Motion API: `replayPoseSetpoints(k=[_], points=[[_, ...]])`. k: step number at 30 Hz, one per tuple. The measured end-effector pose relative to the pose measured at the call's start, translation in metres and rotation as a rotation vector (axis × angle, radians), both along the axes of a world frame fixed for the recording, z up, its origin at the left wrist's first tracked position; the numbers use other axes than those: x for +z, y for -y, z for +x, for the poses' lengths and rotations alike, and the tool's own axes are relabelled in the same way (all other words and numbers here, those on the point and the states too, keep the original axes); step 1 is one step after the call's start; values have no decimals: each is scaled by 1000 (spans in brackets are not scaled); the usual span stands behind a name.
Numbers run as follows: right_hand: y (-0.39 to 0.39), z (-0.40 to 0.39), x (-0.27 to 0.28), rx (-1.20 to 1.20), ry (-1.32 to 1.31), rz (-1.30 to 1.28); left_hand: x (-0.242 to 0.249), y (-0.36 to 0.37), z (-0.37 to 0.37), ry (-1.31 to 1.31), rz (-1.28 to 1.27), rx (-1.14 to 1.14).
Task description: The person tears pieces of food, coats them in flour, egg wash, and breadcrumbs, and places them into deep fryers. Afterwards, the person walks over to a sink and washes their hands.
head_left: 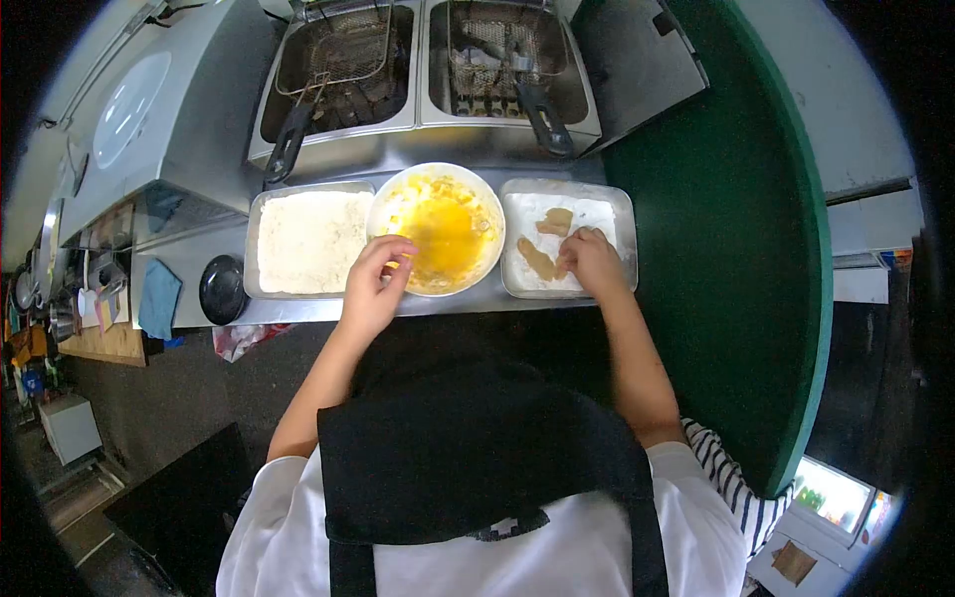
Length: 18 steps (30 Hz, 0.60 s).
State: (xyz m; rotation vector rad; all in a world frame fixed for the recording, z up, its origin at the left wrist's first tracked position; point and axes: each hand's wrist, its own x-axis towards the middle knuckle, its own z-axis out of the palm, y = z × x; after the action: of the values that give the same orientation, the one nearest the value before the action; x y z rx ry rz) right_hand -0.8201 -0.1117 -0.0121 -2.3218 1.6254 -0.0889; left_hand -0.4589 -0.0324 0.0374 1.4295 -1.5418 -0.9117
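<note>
My left hand [381, 281] hangs over the left rim of a white bowl [487, 261] of yellow beaten egg. Its fingers are loosely curled, with a gap to the thumb and nothing visible between them. On the right, my right hand [593, 261] reaches into a metal tray [624, 214] spread with white flour [524, 207]. Its fingertips are bent together at the right end of a flat tan strip of food [537, 261], like thin meat, and partly hide it. A second tan piece [555, 221] lies on the flour above.
Left of the bowl is a metal tray of pale crumbs [310, 239], with a round black dish [223, 289] beyond it. Behind stand two fryer wells with wire baskets [338, 60], their black handles [545, 121] pointing toward me. A green partition [716, 249] borders the right side.
</note>
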Motion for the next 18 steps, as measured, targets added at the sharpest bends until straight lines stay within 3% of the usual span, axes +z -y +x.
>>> replayPoseSetpoints(k=[4,9,12,15,18], points=[[9,-15,-17,20,111,122,-5,-8,19,130,-87,29],[11,-12,-4,-42,-8,250,-5,-5,32,142,-142,32],[12,1,16,-280,14,162,1,0,37,143,-147,22],[-1,17,30,-280,53,-45,1,4,42,137,-149,-2],[-15,3,10,-143,-49,337,-1,8,45,136,-168,-31]])
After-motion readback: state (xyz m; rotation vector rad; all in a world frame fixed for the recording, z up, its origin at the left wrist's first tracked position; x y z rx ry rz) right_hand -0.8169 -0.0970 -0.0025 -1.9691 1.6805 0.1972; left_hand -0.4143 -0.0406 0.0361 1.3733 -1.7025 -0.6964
